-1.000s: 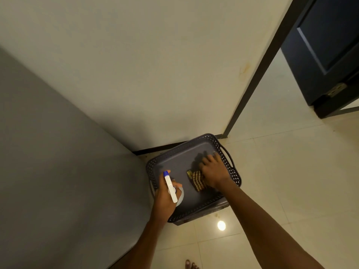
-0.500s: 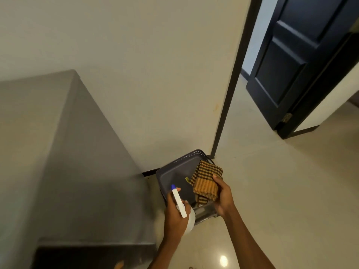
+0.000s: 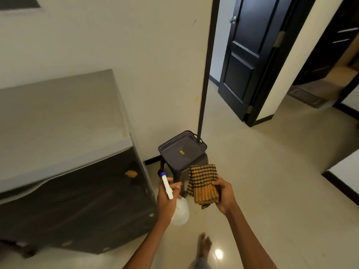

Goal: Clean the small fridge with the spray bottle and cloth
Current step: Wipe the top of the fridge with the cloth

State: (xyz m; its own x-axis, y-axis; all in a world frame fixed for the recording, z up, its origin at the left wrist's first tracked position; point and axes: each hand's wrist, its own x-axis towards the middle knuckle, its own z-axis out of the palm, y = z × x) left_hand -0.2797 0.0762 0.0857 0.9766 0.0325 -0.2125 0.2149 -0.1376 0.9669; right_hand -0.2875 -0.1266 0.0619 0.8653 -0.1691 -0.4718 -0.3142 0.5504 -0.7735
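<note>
Head view: left hand (image 3: 167, 199) grips the white spray bottle (image 3: 179, 209), its nozzle tipped up, just beside the small fridge (image 3: 77, 191). Right hand (image 3: 223, 195) clasps the folded orange-and-black checked cloth (image 3: 204, 183), near the dark basket (image 3: 182, 150) on its stool (image 3: 174, 169)

Legible text: none on any surface | basket (image 3: 182, 150): a small yellow sticker (image 3: 181, 152) on its dark floor, print too small and blurred to read | spray bottle (image 3: 179, 209): plain white, no label showing | small fridge (image 3: 64, 133): no brand mark visible (front face dark and smeared)
</note>
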